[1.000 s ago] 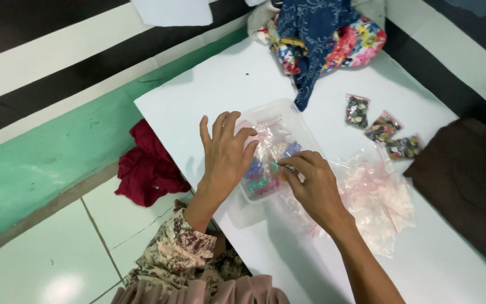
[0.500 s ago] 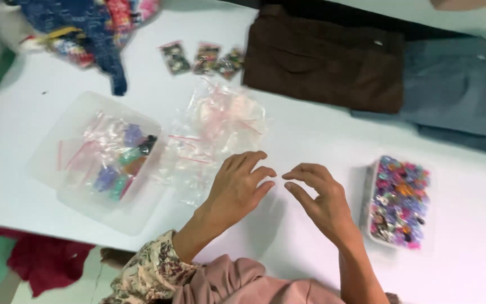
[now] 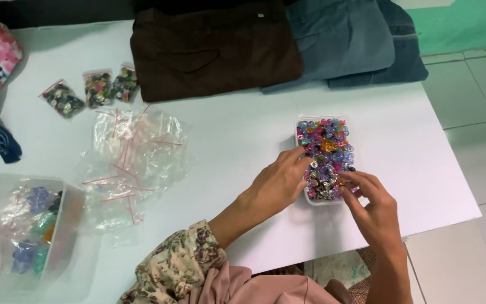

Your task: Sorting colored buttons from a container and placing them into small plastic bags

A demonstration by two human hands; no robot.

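A small clear rectangular box [image 3: 325,142] full of several coloured buttons sits on the white table [image 3: 243,129] at the right. My left hand [image 3: 279,183] rests against the box's left side, fingertips touching the buttons. My right hand [image 3: 369,211] is at the box's near right corner, fingers pinching among the buttons there; whether a button is held I cannot tell.
A pile of empty clear zip bags [image 3: 133,160] lies mid-table. A clear tub [image 3: 21,236] with bagged buttons stands at the left. Three small button bags [image 3: 94,90] lie further back. Folded brown cloth [image 3: 215,48] and blue-grey cloth [image 3: 350,39] lie at the far edge.
The view swung right from the tub to the button box. Both hands moved from the bare tabletop onto the box of buttons.
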